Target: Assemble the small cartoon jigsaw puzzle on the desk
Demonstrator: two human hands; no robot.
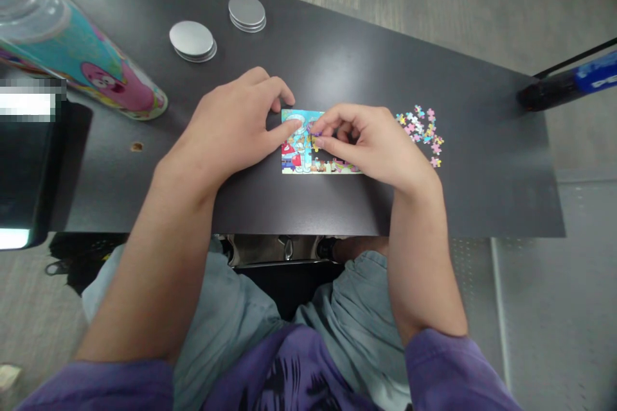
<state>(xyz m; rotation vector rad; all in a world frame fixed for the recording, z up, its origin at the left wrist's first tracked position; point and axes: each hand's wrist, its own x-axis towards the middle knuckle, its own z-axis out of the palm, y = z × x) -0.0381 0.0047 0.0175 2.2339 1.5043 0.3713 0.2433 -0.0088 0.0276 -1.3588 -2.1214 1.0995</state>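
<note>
The small puzzle piece [317,134] should be aligned with its gap before being pressed flat. It is pinched between the right hand's [369,141] thumb and index fingers, above the partly filled puzzle [301,164]; the puzzle's left part is touched by the left hand's [236,125] loosely spread fingers.

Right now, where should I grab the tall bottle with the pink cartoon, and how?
Wrap your left hand around the bottle at its picture-covered middle, below the clear top. Come from the right, level with the table. Its long, round, seemingly upright body should suit that, and the black device crowds its near-left side.
</note>
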